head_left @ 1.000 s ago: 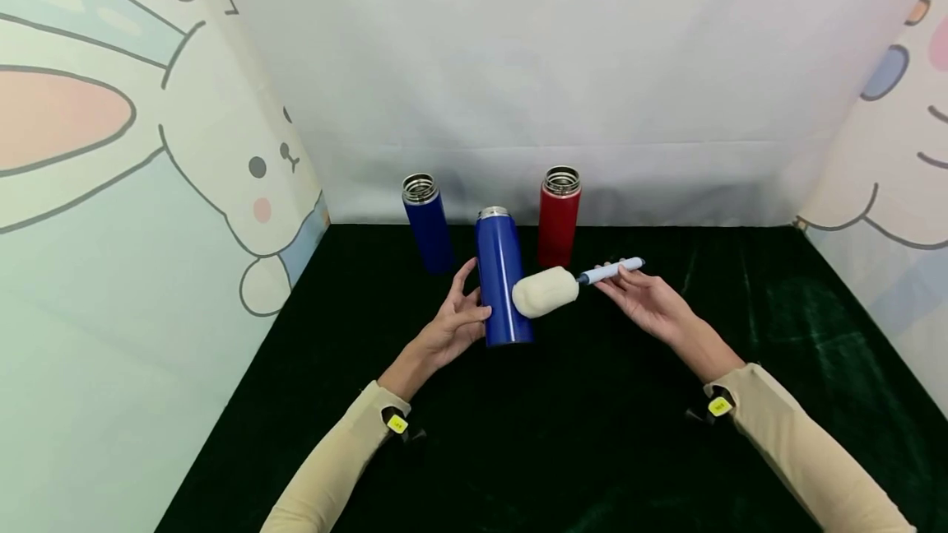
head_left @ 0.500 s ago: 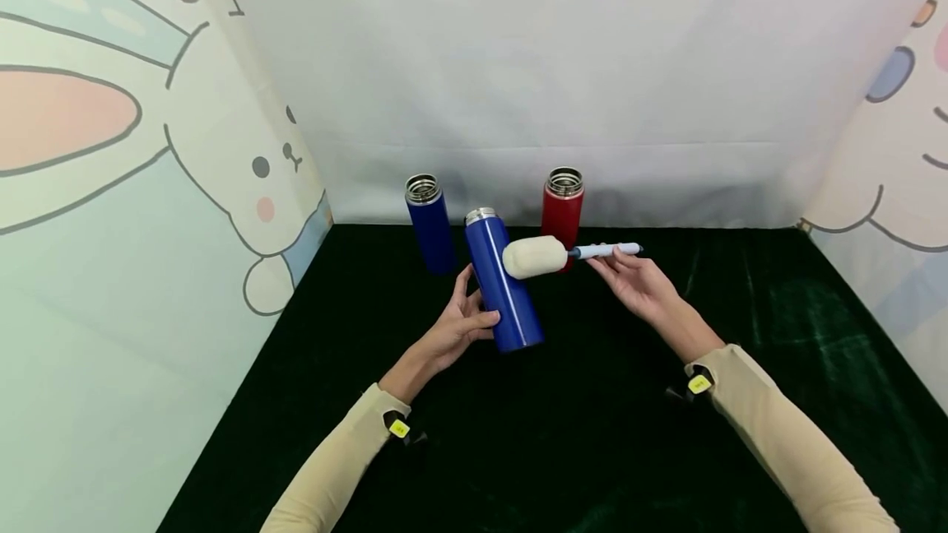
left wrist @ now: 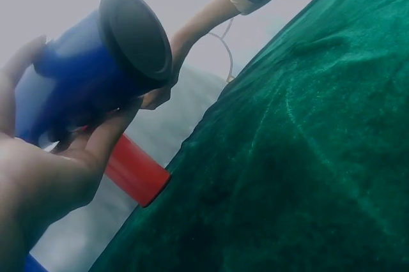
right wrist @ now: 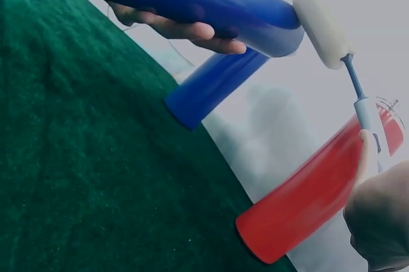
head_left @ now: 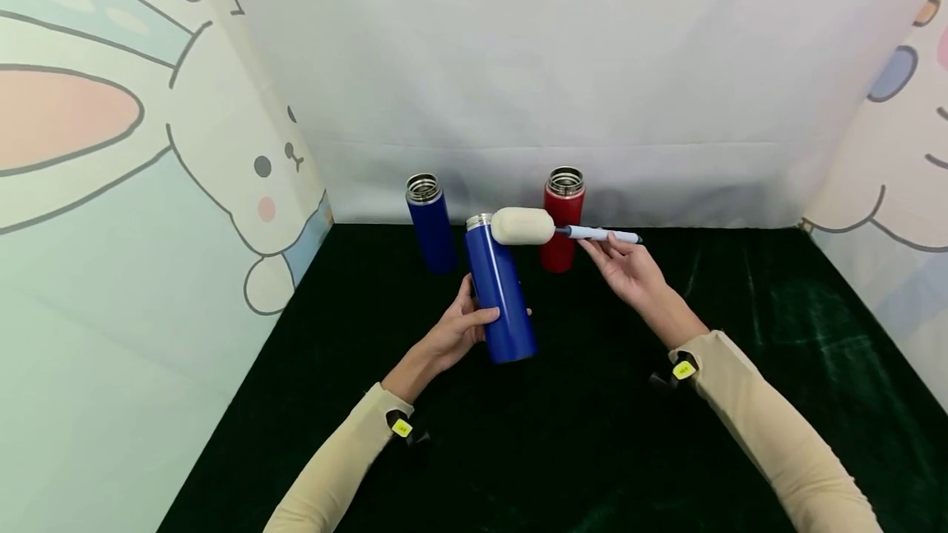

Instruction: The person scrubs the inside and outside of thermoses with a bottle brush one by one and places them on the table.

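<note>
My left hand [head_left: 467, 323] grips a blue vacuum flask [head_left: 499, 294] round its lower half, its steel mouth tilted up and leaning left. In the left wrist view the flask's dark base [left wrist: 137, 36] faces the camera. My right hand [head_left: 629, 270] pinches the pale blue handle [head_left: 596, 234] of a sponge bottle brush. The brush's cream sponge head [head_left: 522, 226] lies crosswise by the flask's shoulder, just right of its mouth; in the right wrist view the sponge [right wrist: 323, 29] is right at the flask's upper end.
A second blue flask [head_left: 431, 229] stands uncapped at the back left. A red flask [head_left: 560, 212], also uncapped, stands behind the brush. Both are on a dark green velvet cloth [head_left: 592, 434]. A white curtain [head_left: 592, 64] and cartoon-printed side panels [head_left: 111, 311] surround the table.
My right hand has moved up and left, carrying the sponge from the flask's lower side to near its mouth. The held flask has tilted leftward at the top and shifted slightly down.
</note>
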`<state>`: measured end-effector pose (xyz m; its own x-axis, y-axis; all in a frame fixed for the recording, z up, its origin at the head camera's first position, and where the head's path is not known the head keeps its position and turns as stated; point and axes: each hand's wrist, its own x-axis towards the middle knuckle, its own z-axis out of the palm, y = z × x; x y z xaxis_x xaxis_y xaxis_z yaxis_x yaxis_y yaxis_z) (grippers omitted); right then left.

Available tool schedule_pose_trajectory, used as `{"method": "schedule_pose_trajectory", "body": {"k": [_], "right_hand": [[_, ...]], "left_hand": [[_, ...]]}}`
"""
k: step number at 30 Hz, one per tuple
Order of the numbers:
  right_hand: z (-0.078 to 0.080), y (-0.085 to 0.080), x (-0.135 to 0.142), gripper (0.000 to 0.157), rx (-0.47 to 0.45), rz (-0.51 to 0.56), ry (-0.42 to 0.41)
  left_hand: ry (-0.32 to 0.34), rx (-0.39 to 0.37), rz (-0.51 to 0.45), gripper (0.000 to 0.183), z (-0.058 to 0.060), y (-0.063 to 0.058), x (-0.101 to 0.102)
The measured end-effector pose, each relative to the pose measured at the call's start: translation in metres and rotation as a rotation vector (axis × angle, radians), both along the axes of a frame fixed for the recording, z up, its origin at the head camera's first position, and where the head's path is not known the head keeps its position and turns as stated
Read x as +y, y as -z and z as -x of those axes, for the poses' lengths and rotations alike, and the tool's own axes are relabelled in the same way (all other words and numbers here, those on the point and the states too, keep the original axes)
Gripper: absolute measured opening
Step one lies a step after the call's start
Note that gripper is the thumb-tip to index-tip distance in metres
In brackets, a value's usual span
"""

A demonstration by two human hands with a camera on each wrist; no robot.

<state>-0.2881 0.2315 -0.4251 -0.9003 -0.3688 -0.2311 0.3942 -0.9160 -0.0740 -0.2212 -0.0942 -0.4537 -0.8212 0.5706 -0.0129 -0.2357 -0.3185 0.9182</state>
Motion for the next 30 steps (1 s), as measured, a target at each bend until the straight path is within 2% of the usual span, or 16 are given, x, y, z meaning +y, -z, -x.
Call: {"method": "schedule_pose_trajectory", "body": {"k": [4, 8, 10, 15, 17, 19, 25, 28, 30], "right_hand": [[-0.003, 0.003, 0.002, 0.072, -0.015, -0.005, -0.014], [-0.009, 0.009, 0.006, 0.076, -0.015, -0.039, -0.052], [-0.012, 0.012, 0.008, 0.069, -0.016, -0.078, -0.074], [-0.023, 0.02, 0.017, 0.033, 0.01, -0.142, -0.137], [-0.027, 0.023, 0.022, 0.025, 0.037, -0.165, -0.165], [-0.031, 0.026, 0.028, 0.024, 0.065, -0.195, -0.198], [-0.038, 0.032, 0.041, 0.052, 0.144, -0.241, -0.288], [-0.038, 0.033, 0.044, 0.049, 0.187, -0.257, -0.304], [-0.037, 0.033, 0.044, 0.038, 0.201, -0.255, -0.304]], "left_hand": [[-0.032, 0.002, 0.027, 0.088, 0.001, 0.001, -0.002], [-0.058, 0.016, 0.06, 0.084, 0.003, 0.001, -0.003], [-0.077, 0.03, 0.077, 0.081, 0.004, 0.0, -0.004], [-0.134, 0.049, 0.122, 0.082, 0.007, -0.001, -0.004], [-0.151, 0.04, 0.126, 0.084, 0.008, -0.002, -0.004], [-0.161, 0.03, 0.124, 0.087, 0.008, -0.003, -0.004], [-0.137, 0.02, 0.043, 0.093, 0.01, -0.004, -0.005], [-0.096, 0.014, -0.03, 0.095, 0.009, -0.004, -0.006], [-0.06, 0.011, -0.072, 0.095, 0.008, -0.005, -0.006]]}}
